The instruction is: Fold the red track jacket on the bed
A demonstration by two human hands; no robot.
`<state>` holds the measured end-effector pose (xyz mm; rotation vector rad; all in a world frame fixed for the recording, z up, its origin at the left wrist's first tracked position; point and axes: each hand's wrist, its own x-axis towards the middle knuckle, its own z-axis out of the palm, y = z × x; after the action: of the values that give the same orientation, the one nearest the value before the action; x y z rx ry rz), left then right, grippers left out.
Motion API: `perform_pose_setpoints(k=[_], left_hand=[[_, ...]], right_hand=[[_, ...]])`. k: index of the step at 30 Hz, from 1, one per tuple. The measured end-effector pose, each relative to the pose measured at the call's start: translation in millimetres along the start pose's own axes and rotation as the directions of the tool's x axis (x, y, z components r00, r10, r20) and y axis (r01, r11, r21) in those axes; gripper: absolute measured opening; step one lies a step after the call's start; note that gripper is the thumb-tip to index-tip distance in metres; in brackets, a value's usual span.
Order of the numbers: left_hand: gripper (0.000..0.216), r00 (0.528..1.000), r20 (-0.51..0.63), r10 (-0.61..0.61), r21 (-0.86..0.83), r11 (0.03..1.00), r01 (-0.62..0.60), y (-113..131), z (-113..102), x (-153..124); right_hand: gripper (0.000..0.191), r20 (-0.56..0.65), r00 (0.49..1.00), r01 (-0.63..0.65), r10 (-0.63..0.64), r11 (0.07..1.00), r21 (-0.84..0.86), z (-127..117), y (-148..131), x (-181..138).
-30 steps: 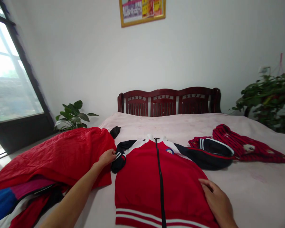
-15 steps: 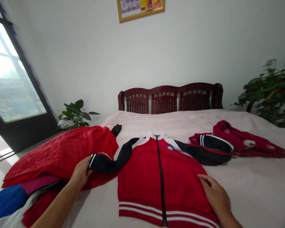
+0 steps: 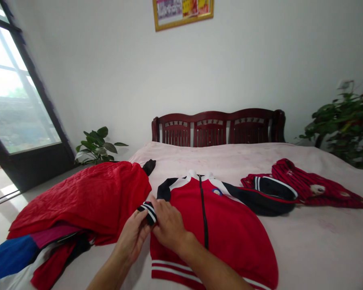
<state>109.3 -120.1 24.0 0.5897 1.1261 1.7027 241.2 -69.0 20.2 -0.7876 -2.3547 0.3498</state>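
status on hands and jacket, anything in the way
Left hand pinching cuff, right hand against it. Jacket front up on bed. Red garment close on left, possibly crowding.

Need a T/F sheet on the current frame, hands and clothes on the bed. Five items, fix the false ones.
1. The left hand and right hand are both at one striped cuff of the red jacket. True.
2. The jacket's front zipper is spread wide open. False: it is closed along the stretch that shows.
3. The round badge is on the picture's right half of the jacket front. True.
4. The quilted red garment lies to the right of the jacket. False: it lies to the left.
5. The headboard is white. False: it is dark reddish-brown.
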Motion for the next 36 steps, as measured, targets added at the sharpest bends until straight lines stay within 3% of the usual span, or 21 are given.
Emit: perform_pose_setpoints(k=[3, 5, 7, 9, 10, 12, 14, 16, 20, 22, 25, 29, 31, 33, 36], left_hand=[[0.027, 0.993, 0.094, 0.071, 0.233, 0.968, -0.091, -2.7, -18.3, -6.9], [0.04, 0.989, 0.089, 0.114, 0.457, 0.878, -0.142, -12.9, -45.1, -4.5], [0.05, 0.988, 0.077, 0.137, 0.676, 0.721, -0.153, -34.0, -74.3, 1.3], [0.058, 0.989, 0.058, 0.137, 0.809, 0.574, -0.127, -62.5, -96.7, 7.6], [0.063, 0.99, 0.051, 0.129, 0.845, 0.524, -0.112, -76.9, -103.2, 10.3], [0.07, 0.992, 0.047, 0.114, 0.887, 0.452, -0.094, -100.6, -105.9, 14.2], [0.074, 0.993, 0.056, 0.105, 0.905, 0.415, -0.095, -113.4, -96.9, 16.2], [0.077, 0.996, 0.067, 0.059, 0.889, 0.45, -0.087, -114.2, -80.5, 17.1], [0.079, 0.989, 0.144, -0.031, 0.672, 0.737, -0.074, -92.2, -38.4, 15.6], [0.078, 0.97, 0.242, -0.028, 0.57, 0.813, -0.119, -79.7, -15.1, 13.5], [0.078, 0.913, 0.397, -0.09, 0.553, 0.818, -0.16, -78.2, 20.5, 11.2], [0.08, 0.82, 0.488, -0.299, 0.691, 0.707, -0.154, -120.1, 61.8, 12.2], [0.074, 0.791, 0.481, -0.378, 0.768, 0.616, -0.173, -145.0, 76.5, 12.9], [0.063, 0.74, 0.482, -0.469, 0.807, 0.567, -0.166, -158.6, 87.5, 14.8], [0.042, 0.616, 0.512, -0.599, 0.788, 0.613, -0.059, -150.1, 99.9, 27.2]], right_hand=[[0.043, 0.004, 0.996, -0.084, 0.084, 0.99, 0.114, -3.3, 18.6, 30.2], [0.029, -0.06, 0.979, -0.164, 0.194, 0.928, 0.335, -17.9, 40.5, 51.6], [0.023, -0.083, 0.92, -0.252, 0.384, 0.738, 0.626, -38.5, 62.8, 74.1], [0.021, -0.031, 0.849, -0.297, 0.527, 0.525, 0.798, -62.1, 82.5, 94.6], [0.02, -0.008, 0.827, -0.307, 0.562, 0.462, 0.832, -74.2, 91.2, 103.2], [0.017, 0.003, 0.818, -0.3, 0.576, 0.421, 0.856, -98.5, 106.8, 116.2], [0.013, 0.01, 0.809, -0.283, 0.588, 0.375, 0.883, -122.3, 121.1, 124.2], [0.011, 0.004, 0.792, -0.246, 0.61, 0.312, 0.918, -145.4, 135.2, 128.5], [0.007, -0.04, 0.701, -0.11, 0.712, 0.163, 0.98, -186.2, 163.5, 130.8], [0.007, -0.08, 0.645, -0.053, 0.76, 0.149, 0.987, -203.2, 177.4, 130.1], [0.009, -0.166, 0.585, 0.023, 0.794, 0.188, 0.982, -226.8, 194.3, 128.8], [0.009, -0.292, 0.546, 0.122, 0.785, 0.271, 0.955, -259.3, 198.6, 129.0], [0.009, -0.382, 0.576, 0.171, 0.723, 0.35, 0.921, -273.1, 189.5, 126.0], [0.011, -0.448, 0.643, 0.192, 0.621, 0.435, 0.88, -280.4, 172.4, 115.8], [0.018, -0.419, 0.772, 0.146, 0.478, 0.509, 0.848, -271.7, 135.2, 80.4]])
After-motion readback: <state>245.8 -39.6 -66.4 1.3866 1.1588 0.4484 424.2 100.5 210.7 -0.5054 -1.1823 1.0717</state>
